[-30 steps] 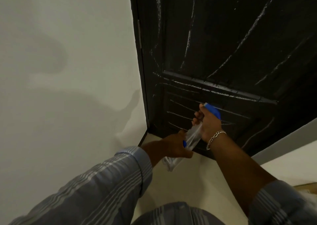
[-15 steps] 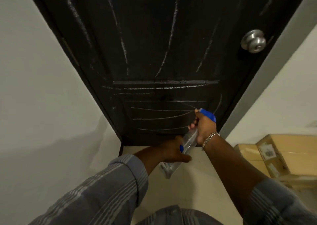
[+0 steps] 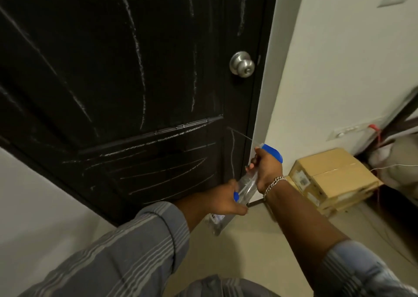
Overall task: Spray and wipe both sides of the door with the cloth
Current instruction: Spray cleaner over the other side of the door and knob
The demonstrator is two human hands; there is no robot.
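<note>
While the dark door (image 3: 126,75) fills most of the view, streaked with pale lines, its silver knob (image 3: 242,64) sits near the right edge. Tan cardboard boxes (image 3: 328,179) lie on the floor against the wall, right of it. Low before the door, the clear spray bottle (image 3: 245,187) tilts: the right hand (image 3: 267,170) grips its blue trigger head, the left hand (image 3: 228,200) curls around its body. No cloth shows.

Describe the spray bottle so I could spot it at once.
Start at the black door with its silver knob. Below the knob, near the door's lower right corner, two hands meet. The bottle slants between them: clear plastic with a blue head, unlike the brown boxes beside it.
</note>
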